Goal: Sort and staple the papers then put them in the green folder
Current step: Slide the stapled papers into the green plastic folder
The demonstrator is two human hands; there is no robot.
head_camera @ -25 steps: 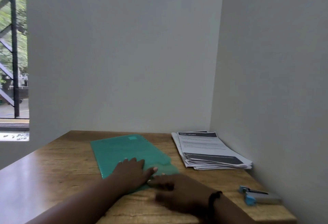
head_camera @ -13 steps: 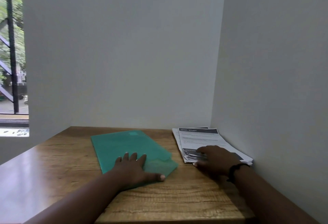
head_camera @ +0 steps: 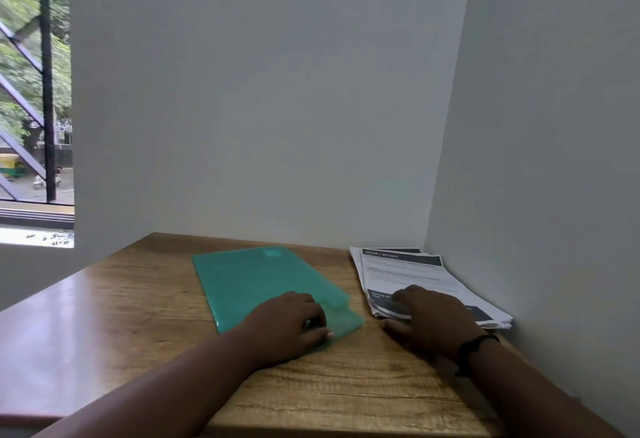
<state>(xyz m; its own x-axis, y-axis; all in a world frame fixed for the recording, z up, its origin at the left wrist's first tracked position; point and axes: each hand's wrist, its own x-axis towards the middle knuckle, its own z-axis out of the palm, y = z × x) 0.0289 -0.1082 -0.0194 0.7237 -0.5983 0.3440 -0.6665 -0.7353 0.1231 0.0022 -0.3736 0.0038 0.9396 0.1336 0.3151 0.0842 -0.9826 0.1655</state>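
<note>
A translucent green folder [head_camera: 256, 281] lies flat in the middle of the wooden table [head_camera: 138, 302]. My left hand [head_camera: 291, 323] rests on its near right end, with fingers bent down onto the plastic and the thumb lying along the flap. A stack of printed papers [head_camera: 408, 274] with dark header bands sits at the right, against the side wall. My right hand [head_camera: 429, 319] holds the stack's near left corner, fingers on top and thumb low at the edge. No stapler shows in this view.
White walls close off the table at the back and at the right [head_camera: 540, 195]. A barred window [head_camera: 34, 91] is at the far left. Bare wood lies left of the folder and in front of both hands.
My right hand went from beside my left hand over to the paper stack and settled on its near corner. My left hand's fingers went from flat to bent. The stapler dropped out of view.
</note>
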